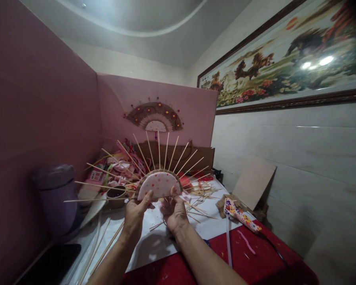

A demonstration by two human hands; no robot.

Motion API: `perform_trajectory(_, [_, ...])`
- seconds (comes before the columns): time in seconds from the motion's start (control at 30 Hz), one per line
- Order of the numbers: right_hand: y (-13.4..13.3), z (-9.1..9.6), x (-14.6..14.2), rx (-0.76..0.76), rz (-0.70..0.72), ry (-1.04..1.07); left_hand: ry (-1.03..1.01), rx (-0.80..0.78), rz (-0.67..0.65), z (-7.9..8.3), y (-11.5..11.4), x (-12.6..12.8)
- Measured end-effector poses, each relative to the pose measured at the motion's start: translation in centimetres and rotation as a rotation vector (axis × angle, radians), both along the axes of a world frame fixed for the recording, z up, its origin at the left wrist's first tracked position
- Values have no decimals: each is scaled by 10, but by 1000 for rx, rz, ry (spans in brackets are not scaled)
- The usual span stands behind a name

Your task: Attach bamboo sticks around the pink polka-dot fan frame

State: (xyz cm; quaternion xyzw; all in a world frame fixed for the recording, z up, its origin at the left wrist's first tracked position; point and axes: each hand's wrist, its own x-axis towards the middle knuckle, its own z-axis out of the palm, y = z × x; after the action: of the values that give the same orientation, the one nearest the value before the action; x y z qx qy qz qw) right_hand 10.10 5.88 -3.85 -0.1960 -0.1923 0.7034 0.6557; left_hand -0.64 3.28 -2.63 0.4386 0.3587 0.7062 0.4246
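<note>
While the spotted half-round piece (158, 184) is held up above a white sheet (141, 257), thin sticks (159, 148) spread from its curved edge. Well to its left lies a flat black object (55, 263), with a purple tumbler (59, 206) standing beyond. Nearer its left side sit a dark-mouthed cup (114, 202) and a heap of pink scraps (123, 163). At its lower left, the left hand (134, 217) is clamped on it, thumb pressed to the spotted face. Behind and above it, a flower-decked fan (156, 113) hangs on a pink panel (112, 105). At its lower right, the right hand (176, 213) pinches the edge, thumb in front, fingers partly hidden. To its right lie loose sticks (204, 194); farther right, a flower-patterned glue gun (240, 216), a tilted pale board (253, 180) and, higher up, a framed horse picture (284, 67).
</note>
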Motion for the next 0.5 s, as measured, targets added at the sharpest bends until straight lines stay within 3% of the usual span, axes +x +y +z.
perform_trajectory(0.13, [0, 1, 0, -42, 63, 145, -62, 12, -10, 4, -3, 2])
perform_trajectory(0.5, [1, -1, 0, -66, 52, 118, -83, 49, -65, 5, -6, 3])
